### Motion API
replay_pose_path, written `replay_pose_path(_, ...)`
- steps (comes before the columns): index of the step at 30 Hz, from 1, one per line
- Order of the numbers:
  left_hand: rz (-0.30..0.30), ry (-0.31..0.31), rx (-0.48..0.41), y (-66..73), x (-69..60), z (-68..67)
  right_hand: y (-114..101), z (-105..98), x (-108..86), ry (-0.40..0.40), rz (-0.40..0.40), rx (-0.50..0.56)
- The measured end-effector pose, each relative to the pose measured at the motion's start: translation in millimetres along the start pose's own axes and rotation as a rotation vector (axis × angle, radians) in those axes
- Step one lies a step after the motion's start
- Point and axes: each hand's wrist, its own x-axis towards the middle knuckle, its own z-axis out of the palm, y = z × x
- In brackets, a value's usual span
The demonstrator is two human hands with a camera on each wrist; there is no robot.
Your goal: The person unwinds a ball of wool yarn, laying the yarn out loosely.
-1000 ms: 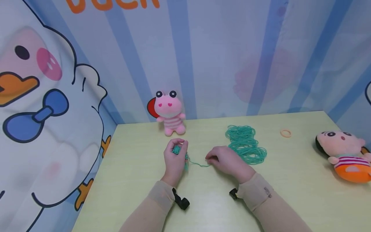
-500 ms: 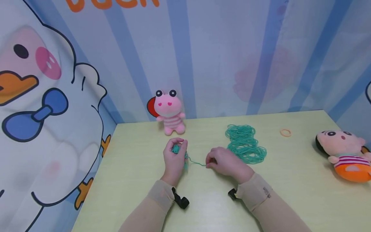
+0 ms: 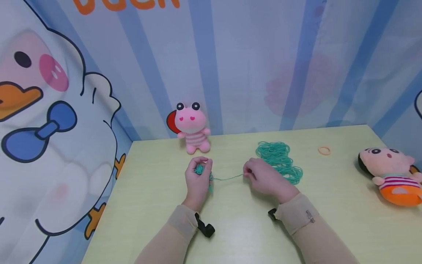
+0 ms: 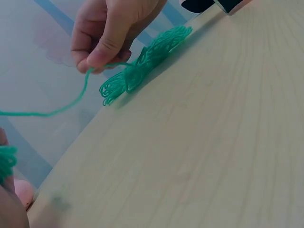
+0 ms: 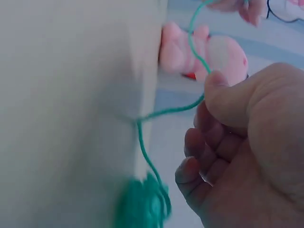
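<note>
On the table (image 3: 237,234), the left hand (image 3: 197,185) curls its fingers round one green bundle (image 3: 199,169); the right hand (image 3: 268,180) pinches one strand (image 3: 227,179) (one skein (image 3: 279,157) lies just beyond, far right).

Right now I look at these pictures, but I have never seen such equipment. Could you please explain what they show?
There is no machine here, only a person's two bare hands. The wide picture comes from a camera worn on the head, looking forward and down. The two closer ones come from cameras worn on the wrists.

On the pale table are a pink toy, loose green yarn, an orange ring and a second toy at the right.

The left hand holds a green yarn bundle. The right hand pinches a strand that runs between the hands.
</note>
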Motion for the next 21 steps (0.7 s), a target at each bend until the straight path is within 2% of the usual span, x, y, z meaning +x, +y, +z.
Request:
replay_pose_path(6, -0.014, 0.003, -0.003, -0.4, -0.2, 0.5, 23, -38, -14.0, 0.129, 0.117, 0.042)
replay_pose_path(10, -0.033, -0.005, 0.0, -0.4, 0.1, 0.5, 36, -55, -22.6, 0.174, 0.223, 0.052)
replay_pose_path(17, -0.047, -0.031, -0.04, -0.5, 0.3, 1.4, 58, -65, -31.3, 0.215, 0.445, 0.06)
replay_pose_path(21, -0.047, -0.03, -0.043, -1.1, 0.2, 2.1, 72, -64, -35.1, 0.232, 0.532, 0.07)
